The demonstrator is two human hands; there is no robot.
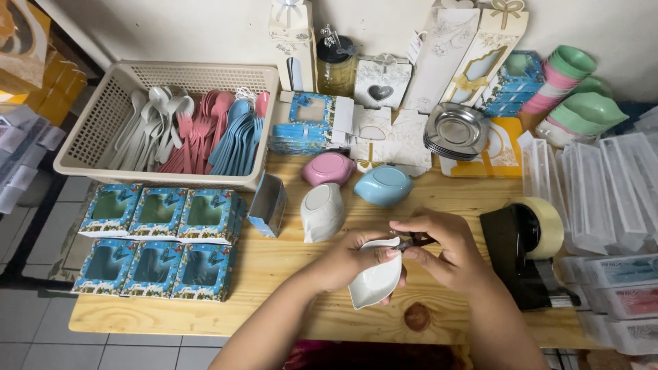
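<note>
My left hand (351, 262) holds a small white leaf-shaped dish (375, 279) over the wooden table (274, 264), thumb on its rim. My right hand (439, 250) pinches a small dark tool (414, 240) against the dish's upper edge. Just beyond lie three more dishes upside down: a white one (321, 212), a pink one (328, 168) and a light blue one (383, 186).
A beige basket (96, 116) of white, pink and blue plastic spoons stands at the back left. Several blue window boxes (156, 243) sit at the left. A black tape dispenser (528, 250) is on the right, with clear cases (603, 192), steel plates (456, 129) and stacked bowls (565, 75) behind.
</note>
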